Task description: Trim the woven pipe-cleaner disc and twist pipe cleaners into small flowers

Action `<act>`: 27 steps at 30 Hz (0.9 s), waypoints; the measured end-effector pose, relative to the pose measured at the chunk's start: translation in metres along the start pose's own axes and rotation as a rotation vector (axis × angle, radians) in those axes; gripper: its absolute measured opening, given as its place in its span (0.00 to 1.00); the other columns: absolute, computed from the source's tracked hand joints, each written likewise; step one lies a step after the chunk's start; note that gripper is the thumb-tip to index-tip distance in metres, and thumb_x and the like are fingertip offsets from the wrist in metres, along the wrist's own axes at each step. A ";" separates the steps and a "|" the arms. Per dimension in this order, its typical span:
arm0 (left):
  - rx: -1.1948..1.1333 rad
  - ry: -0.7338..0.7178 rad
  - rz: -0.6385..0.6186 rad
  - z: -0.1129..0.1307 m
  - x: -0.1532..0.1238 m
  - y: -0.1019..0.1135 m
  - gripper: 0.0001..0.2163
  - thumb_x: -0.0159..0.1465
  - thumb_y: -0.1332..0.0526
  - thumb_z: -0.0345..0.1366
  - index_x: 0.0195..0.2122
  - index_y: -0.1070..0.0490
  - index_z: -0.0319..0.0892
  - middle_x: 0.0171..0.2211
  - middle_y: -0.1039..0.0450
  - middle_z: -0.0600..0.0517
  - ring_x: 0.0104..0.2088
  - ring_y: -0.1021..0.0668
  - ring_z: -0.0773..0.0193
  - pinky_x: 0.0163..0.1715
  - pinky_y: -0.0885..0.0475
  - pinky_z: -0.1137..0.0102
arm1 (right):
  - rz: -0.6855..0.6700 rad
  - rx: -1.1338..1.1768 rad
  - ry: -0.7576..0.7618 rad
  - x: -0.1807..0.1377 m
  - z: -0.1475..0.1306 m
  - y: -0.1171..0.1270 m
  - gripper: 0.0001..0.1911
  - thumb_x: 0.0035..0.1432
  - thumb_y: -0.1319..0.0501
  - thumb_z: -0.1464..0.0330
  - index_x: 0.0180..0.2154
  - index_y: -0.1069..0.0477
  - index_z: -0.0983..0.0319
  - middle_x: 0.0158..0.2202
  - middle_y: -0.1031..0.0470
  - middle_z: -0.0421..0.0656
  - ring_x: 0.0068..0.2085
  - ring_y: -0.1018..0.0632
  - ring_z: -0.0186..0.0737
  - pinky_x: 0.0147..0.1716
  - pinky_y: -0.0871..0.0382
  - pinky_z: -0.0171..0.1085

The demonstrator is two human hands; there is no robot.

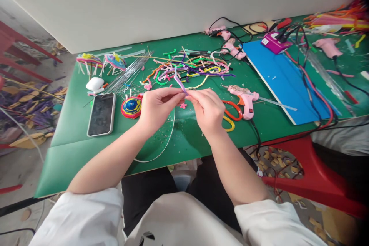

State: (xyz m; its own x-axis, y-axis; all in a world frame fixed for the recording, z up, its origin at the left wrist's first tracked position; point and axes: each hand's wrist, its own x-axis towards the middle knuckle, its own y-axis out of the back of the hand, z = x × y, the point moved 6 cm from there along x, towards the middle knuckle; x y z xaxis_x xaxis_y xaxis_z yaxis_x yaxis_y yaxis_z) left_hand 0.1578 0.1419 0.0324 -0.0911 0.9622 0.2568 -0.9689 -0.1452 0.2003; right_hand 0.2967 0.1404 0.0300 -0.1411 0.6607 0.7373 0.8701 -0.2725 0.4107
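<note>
My left hand [158, 107] and my right hand [206, 108] meet above the green table [86, 150], fingertips pinched together. Both are closed on a thin lilac pipe cleaner [180, 83] that sticks up and back from between them. A small pink flower shape [183, 105] lies on the table just under the fingers. A thin white wire [167, 144] loops down from my hands toward the table's front edge. Behind my hands lies a heap of coloured pipe cleaners [190, 70].
A phone [101, 113] and a round coiled piece [132, 107] lie left of my hands. A pink glue gun [243, 99] and orange scissors [233, 110] sit to the right. Farther right are a blue board [279, 80], cables and more glue guns. A red stool [311, 173] stands beside me.
</note>
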 end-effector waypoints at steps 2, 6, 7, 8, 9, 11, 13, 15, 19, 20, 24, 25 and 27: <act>-0.035 0.008 -0.021 -0.001 0.001 0.000 0.05 0.54 0.34 0.36 0.30 0.22 0.40 0.24 0.23 0.53 0.25 0.21 0.67 0.30 0.24 0.72 | 0.031 -0.006 0.044 0.000 -0.002 0.002 0.08 0.59 0.43 0.68 0.39 0.26 0.57 0.33 0.22 0.41 0.35 0.24 0.37 0.37 0.30 0.39; -0.064 0.026 -0.048 -0.004 0.002 -0.001 0.06 0.53 0.34 0.36 0.30 0.23 0.39 0.24 0.23 0.53 0.25 0.21 0.67 0.30 0.23 0.70 | 0.080 -0.021 0.102 0.001 -0.004 0.005 0.06 0.59 0.42 0.69 0.37 0.26 0.59 0.31 0.22 0.40 0.33 0.24 0.35 0.34 0.29 0.37; -0.071 0.025 -0.052 -0.004 0.002 -0.001 0.06 0.53 0.34 0.36 0.30 0.23 0.39 0.24 0.23 0.53 0.25 0.21 0.67 0.30 0.23 0.71 | 0.092 -0.016 0.108 0.001 -0.004 0.005 0.06 0.59 0.42 0.70 0.37 0.26 0.59 0.31 0.22 0.40 0.33 0.24 0.35 0.34 0.29 0.37; -0.080 0.021 -0.055 -0.004 0.002 -0.001 0.06 0.53 0.34 0.35 0.29 0.23 0.39 0.24 0.23 0.53 0.25 0.21 0.67 0.30 0.23 0.71 | 0.101 -0.007 0.113 0.000 -0.004 0.006 0.06 0.58 0.41 0.70 0.37 0.26 0.59 0.31 0.22 0.40 0.33 0.24 0.35 0.34 0.29 0.36; -0.090 0.016 -0.059 -0.004 0.002 -0.002 0.05 0.53 0.34 0.35 0.29 0.23 0.40 0.24 0.23 0.53 0.25 0.21 0.67 0.29 0.23 0.71 | 0.106 0.002 0.110 0.000 -0.004 0.006 0.05 0.58 0.41 0.70 0.36 0.26 0.59 0.30 0.22 0.40 0.33 0.24 0.35 0.34 0.28 0.36; -0.104 0.008 -0.065 -0.003 0.002 -0.002 0.05 0.53 0.34 0.35 0.30 0.23 0.40 0.24 0.23 0.53 0.25 0.21 0.67 0.29 0.23 0.72 | 0.101 0.020 0.067 0.000 -0.002 0.005 0.05 0.58 0.41 0.70 0.36 0.26 0.59 0.30 0.22 0.40 0.33 0.23 0.35 0.35 0.28 0.37; -0.106 0.003 -0.059 -0.002 0.002 -0.002 0.05 0.53 0.34 0.35 0.30 0.23 0.40 0.25 0.23 0.53 0.25 0.21 0.68 0.30 0.23 0.72 | 0.077 0.071 -0.036 0.000 0.003 0.003 0.05 0.57 0.40 0.68 0.35 0.26 0.58 0.31 0.22 0.40 0.34 0.23 0.35 0.36 0.27 0.37; -0.097 0.000 -0.035 -0.002 0.002 -0.001 0.05 0.54 0.34 0.35 0.31 0.23 0.40 0.25 0.23 0.53 0.26 0.21 0.67 0.30 0.23 0.72 | 0.040 0.184 -0.182 0.000 0.010 -0.001 0.06 0.57 0.40 0.65 0.35 0.26 0.58 0.33 0.22 0.39 0.35 0.22 0.35 0.36 0.26 0.37; -0.079 0.014 -0.006 -0.003 0.002 0.000 0.05 0.54 0.35 0.34 0.31 0.23 0.40 0.26 0.22 0.53 0.27 0.21 0.67 0.30 0.24 0.73 | -0.016 0.389 -0.405 -0.001 0.021 -0.008 0.08 0.56 0.40 0.62 0.34 0.26 0.58 0.33 0.23 0.38 0.33 0.23 0.34 0.34 0.26 0.36; -0.074 0.020 -0.010 -0.003 0.002 -0.001 0.05 0.54 0.35 0.35 0.31 0.23 0.40 0.26 0.22 0.53 0.27 0.21 0.67 0.30 0.24 0.73 | -0.023 0.403 -0.435 -0.001 0.023 -0.008 0.07 0.55 0.39 0.62 0.32 0.26 0.58 0.31 0.23 0.38 0.32 0.23 0.34 0.33 0.26 0.36; -0.034 0.042 -0.059 -0.005 0.003 -0.002 0.07 0.55 0.36 0.36 0.32 0.23 0.39 0.27 0.22 0.51 0.29 0.21 0.65 0.30 0.24 0.71 | -0.057 0.424 -0.516 0.000 0.028 -0.008 0.06 0.54 0.39 0.63 0.30 0.27 0.59 0.28 0.25 0.37 0.29 0.25 0.33 0.30 0.29 0.35; -0.014 0.046 -0.077 -0.005 0.004 -0.002 0.07 0.56 0.36 0.37 0.33 0.23 0.39 0.27 0.22 0.51 0.28 0.21 0.65 0.29 0.24 0.71 | -0.069 0.429 -0.527 -0.001 0.028 -0.009 0.06 0.54 0.39 0.63 0.30 0.28 0.59 0.27 0.26 0.37 0.29 0.26 0.32 0.29 0.29 0.35; 0.059 0.030 -0.100 -0.005 0.006 0.000 0.08 0.56 0.37 0.37 0.33 0.23 0.40 0.27 0.23 0.51 0.28 0.22 0.65 0.27 0.26 0.72 | -0.093 0.434 -0.539 -0.001 0.028 -0.009 0.06 0.55 0.40 0.64 0.29 0.28 0.59 0.27 0.26 0.37 0.28 0.26 0.32 0.29 0.30 0.34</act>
State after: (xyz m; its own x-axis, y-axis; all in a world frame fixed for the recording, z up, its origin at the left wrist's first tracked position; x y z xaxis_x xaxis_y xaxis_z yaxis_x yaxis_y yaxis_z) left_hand 0.1564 0.1487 0.0295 -0.0022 0.9790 0.2040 -0.9583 -0.0603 0.2795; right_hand 0.3020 0.1625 0.0105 -0.0680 0.9532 0.2947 0.9917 0.0322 0.1248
